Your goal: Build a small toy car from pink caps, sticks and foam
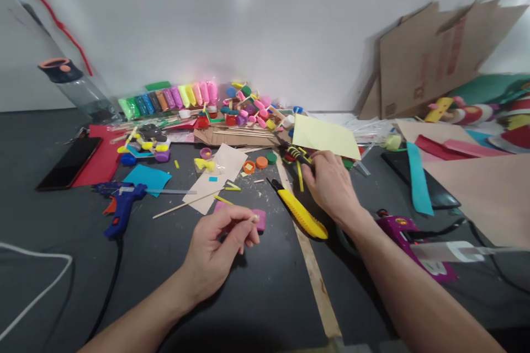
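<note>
My left hand [223, 242] is closed in a pinch low over the dark table, thumb against forefinger. A small pale stick-like tip [253, 218] shows between the fingertips; the rest is hidden. Behind these fingers lies a pink piece [260, 220], partly covered; whether the hand also grips it, I cannot tell. My right hand [331, 185] reaches further forward, its thumb and fingers around the end of a black-and-yellow-handled tool [298, 155]. The tool's far end is among craft scraps, so its kind is unclear. Between my hands rests a yellow utility knife [302, 214].
At left are a blue glue gun [124, 204], a phone [70, 162] and a tilted-looking bottle [83, 91]. A purple glue gun [409, 242] lies near my right forearm. Coloured caps [261, 162], clay packs [169, 99], yellow paper [325, 135] and cardboard [430, 60] stand further back.
</note>
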A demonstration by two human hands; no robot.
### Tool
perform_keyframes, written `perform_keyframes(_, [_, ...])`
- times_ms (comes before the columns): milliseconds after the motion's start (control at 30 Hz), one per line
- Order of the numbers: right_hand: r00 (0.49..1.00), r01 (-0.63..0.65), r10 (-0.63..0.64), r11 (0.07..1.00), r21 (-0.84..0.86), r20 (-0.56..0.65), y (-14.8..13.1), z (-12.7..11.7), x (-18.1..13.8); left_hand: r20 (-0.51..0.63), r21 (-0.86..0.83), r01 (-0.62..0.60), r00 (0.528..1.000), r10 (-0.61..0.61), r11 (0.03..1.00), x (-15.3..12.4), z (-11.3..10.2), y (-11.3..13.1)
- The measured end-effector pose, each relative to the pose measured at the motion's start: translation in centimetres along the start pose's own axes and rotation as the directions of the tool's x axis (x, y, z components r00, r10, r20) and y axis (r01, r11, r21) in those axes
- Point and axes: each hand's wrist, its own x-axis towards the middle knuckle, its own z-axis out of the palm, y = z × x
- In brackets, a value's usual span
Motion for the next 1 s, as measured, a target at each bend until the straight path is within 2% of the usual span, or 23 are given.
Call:
perform_keyframes(100, [0.996,0.014,0.0,0.988,0.155,-0.091,0.5,-1.1,-0.4,-0.007,-0.154,0.023,1.0,-0.024,0.988,0.3,0.1,0.4])
perform_keyframes(200, [0.986,0.064,0.001,0.923,0.379,-0.168,0.1,-2.7,-1.8,-0.002,-0.209,-0.039,0.999,0.039,0.977,0.5,0.1,0.7])
perform_keyframes(267, [0.986,0.075,0.041,0.751,0.656,-0.16,-0.8,-3.6,-3.1,0.002,-0.193,-0.069,0.997,0.071,0.979,0.5,0.0,0.8])
perform_keyframes(367, [1.0,-0.015,0.021,0.44,0.898,0.006,-2.6,-4.3,-5.4,-0.007,-0.156,-0.073,0.997,0.073,0.985,0.5,-0.1,0.6])
perform_keyframes(433, [0.993,-0.054,-0.086,0.323,0.945,0.086,-3.8,-4.4,-6.8,-0.009,-0.162,-0.071,0.998,0.07,0.984,0.5,-0.2,0.4])
perform_keyframes(533, [0.96,-0.084,-0.242,0.236,0.968,0.142,-5.4,-4.9,-8.1,0.032,-0.173,-0.028,0.999,0.034,0.984,0.3,-0.2,0.3])
perform_keyframes(733, [0.872,-0.138,-0.45,0.154,0.978,0.193,-6.2,-6.6,-8.5,0.025,-0.265,0.019,1.0,-0.013,0.964,-0.3,-0.1,0.2])
perform_keyframes(900, [0.798,-0.048,-0.567,0.276,0.96,0.203,-5.9,-7.7,-8.2,0.072,-0.261,-0.009,0.997,0.029,0.965,-0.9,0.1,0.3])
perform_keyframes(1000, [0.804,0.069,-0.577,0.335,0.94,0.146,-6.0,-8.0,-8.3,0.135,-0.189,-0.005,0.99,0.031,0.982,-1.1,0.1,0.7])
